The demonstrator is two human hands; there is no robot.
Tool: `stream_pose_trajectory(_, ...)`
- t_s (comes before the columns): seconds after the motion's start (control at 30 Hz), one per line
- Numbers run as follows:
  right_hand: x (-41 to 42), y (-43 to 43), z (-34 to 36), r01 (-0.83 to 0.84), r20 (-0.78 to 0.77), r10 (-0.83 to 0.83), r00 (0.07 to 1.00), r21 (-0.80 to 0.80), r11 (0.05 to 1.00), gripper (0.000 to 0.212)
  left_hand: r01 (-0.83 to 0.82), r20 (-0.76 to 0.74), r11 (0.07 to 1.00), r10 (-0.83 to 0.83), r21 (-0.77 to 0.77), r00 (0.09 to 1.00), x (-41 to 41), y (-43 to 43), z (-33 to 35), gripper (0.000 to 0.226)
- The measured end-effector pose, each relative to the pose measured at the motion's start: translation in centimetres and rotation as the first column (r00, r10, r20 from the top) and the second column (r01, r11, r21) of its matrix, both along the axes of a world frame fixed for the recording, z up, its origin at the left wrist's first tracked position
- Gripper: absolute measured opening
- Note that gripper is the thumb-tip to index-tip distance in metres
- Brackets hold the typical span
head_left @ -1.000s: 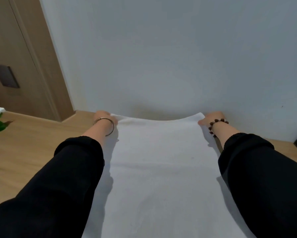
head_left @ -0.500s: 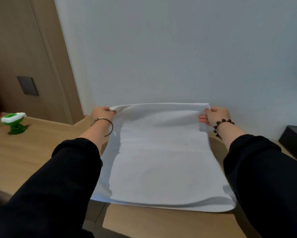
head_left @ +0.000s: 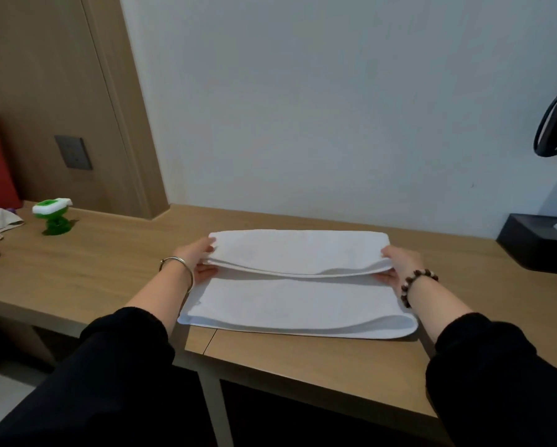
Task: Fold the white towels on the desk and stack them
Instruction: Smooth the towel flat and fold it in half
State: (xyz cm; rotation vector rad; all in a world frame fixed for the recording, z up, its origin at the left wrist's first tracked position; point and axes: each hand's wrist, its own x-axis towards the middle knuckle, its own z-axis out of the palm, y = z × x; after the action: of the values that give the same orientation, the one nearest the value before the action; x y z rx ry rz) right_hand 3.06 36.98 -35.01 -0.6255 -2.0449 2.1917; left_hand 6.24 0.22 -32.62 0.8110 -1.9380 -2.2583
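the soft white cloth towel [head_left: 298,301] lies on the light brown wooden desk [head_left: 103,262], near its front edge. the far half is lifted up and bent over toward the person. the left hand [head_left: 196,259] pinches the left end of the raised part, and the right hand [head_left: 398,264] pinches the right end. a small green and white plastic toy [head_left: 54,217] stands well apart on the left.
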Motion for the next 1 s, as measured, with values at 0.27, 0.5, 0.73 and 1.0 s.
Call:
stream_pose_trajectory(0.27, 0.0, 0.3, -0.7, 0.012, -0.024, -0.002, 1.000, 0.436, 0.900, 0.033, 0.048, -0.061, 0.985, -0.059, -0.168, 0.996, 0.2, 2.3, -0.8, 0.019)
stream_pose_trajectory(0.5, -1.2, -0.3, 4.2, 0.152, -0.192, -0.081, 0.978, 0.395, 0.906, 0.035, -0.023, -0.146, 0.996, 0.011, -0.082, 0.989, -0.8, 2.6, 1.6, 0.021)
stream_pose_trajectory(0.73, 2.9, 0.1, 4.8, 0.233, -0.233, -0.201, 0.951, 0.121, 0.965, 0.022, -0.058, -0.185, 0.998, 0.061, 0.019, 0.981, 3.1, 1.5, 1.8, 0.018)
stream_pose_trajectory(1.0, 6.4, 1.4, 2.4, 0.063, 0.017, -0.072, 0.997, 0.306, 0.950, 0.008, 0.076, -0.003, 0.966, -0.079, -0.248, 0.997, 7.1, 2.4, 1.4, 0.018)
